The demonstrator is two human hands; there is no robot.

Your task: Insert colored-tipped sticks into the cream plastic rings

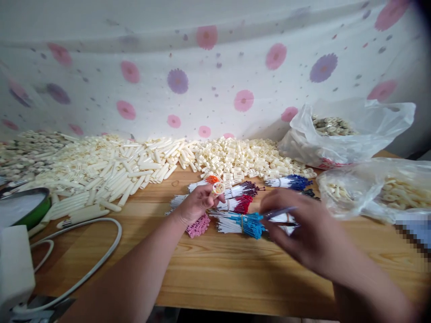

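My left hand (201, 202) is closed around a short cream pen tube (218, 188), its open end up with small coloured tips inside. My right hand (305, 224), smeared by motion, pinches a thin dark-purple stick (280, 212) to the right of the bundles. Rubber-banded bundles of white pen refills with coloured ends lie on the table about my hands: a light-blue bundle (242, 224), a red bundle (237, 204), a pink bundle (198, 225), a dark-purple bundle (244, 189), an orange bundle (203, 181) and a dark-blue bundle (290, 181).
Long cream pen barrels (134, 172) and short slotted cream parts (242, 157) are heaped along the back. Plastic bags of parts (357, 134) stand at the right. On the left are a green-rimmed bowl (37, 214), a white device (15, 267) and its cable (111, 251) on the wooden table (235, 278).
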